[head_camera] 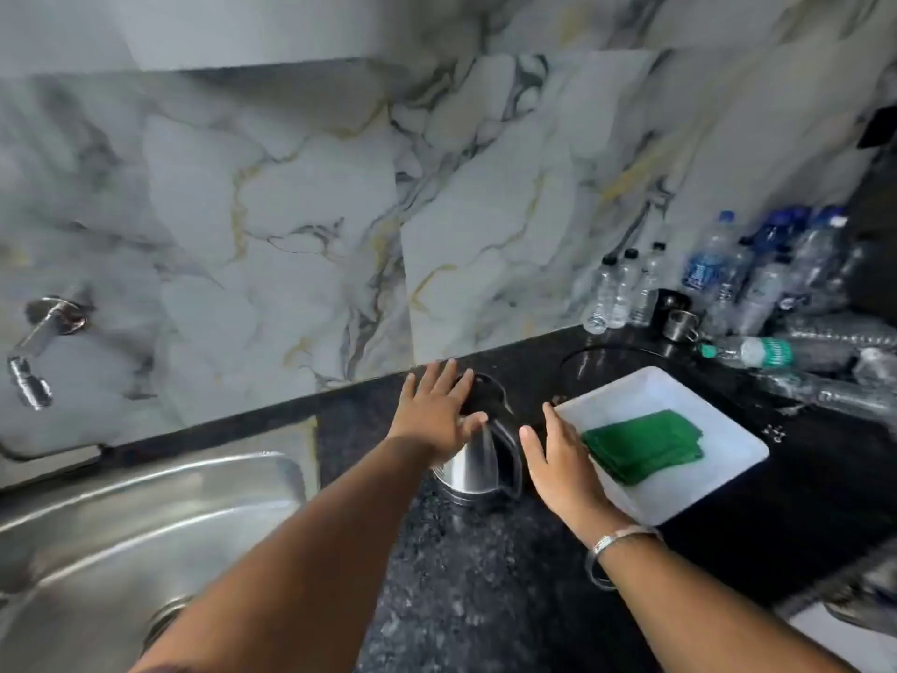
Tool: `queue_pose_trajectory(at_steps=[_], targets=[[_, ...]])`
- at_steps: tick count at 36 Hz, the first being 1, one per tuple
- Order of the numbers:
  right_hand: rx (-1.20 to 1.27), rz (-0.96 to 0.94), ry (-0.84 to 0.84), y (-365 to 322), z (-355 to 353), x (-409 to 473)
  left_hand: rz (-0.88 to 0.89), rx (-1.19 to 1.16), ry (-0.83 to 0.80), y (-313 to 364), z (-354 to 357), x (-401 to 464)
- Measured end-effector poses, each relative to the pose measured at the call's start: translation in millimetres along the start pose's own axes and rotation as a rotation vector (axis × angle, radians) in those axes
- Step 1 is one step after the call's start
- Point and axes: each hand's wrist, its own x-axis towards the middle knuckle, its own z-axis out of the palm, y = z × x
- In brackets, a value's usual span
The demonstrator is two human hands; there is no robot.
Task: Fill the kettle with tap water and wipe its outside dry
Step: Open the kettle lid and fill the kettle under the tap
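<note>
Both hands, left hand (437, 415) and right hand (558, 459), hover open-gripped, holding nothing; a careless grab could topple the kettle (478, 466).

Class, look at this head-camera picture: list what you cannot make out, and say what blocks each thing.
1. Steel kettle: its lid top, hidden under the left hand.
2. Steel sink: the basin, cut off by the left edge.
3. Clear plastic bottles: labels too blurred to read.
4. Wall tap: blurred; running or not, unclear.

Black speckled desk (485, 575) beside a steel sink (121, 517).
On it stand a steel kettle (478, 471), a white tray (679, 454), a small metal cup (679, 325) and many plastic bottles (718, 274), some lying down.
</note>
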Motion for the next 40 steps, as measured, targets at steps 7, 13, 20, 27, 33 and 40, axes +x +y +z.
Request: queue_pose_trajectory(at_steps=[7,13,20,27,33,40], targets=[[0.384,0.110,-0.004,-4.8,20.1,10.2,-0.083,-0.283,-0.031,6.6,9.5,16.4],[0.579,0.103,-0.077,-3.7,40.7,15.0,-0.145,-0.477,-0.059,0.7,17.7,22.5],[0.505,-0.031,0.013,-24.4,42.5,20.6,-0.226,-0.690,0.097,-28.5,19.4,11.7],[0.492,-0.117,-0.025,-81.4,66.8,9.7,-0.089,-0.658,0.455,-62.3,-17.6,-51.0],[0.551,-0.117,-0.108,-160.5,104.7,-16.0,0.221,-0.352,0.563,-137.1,-49.5,-116.4],[0.556,-0.105,-0.196,-255.6,166.4,-57.9,0.194,-0.125,0.519,-229.7,-63.6,-189.9]])
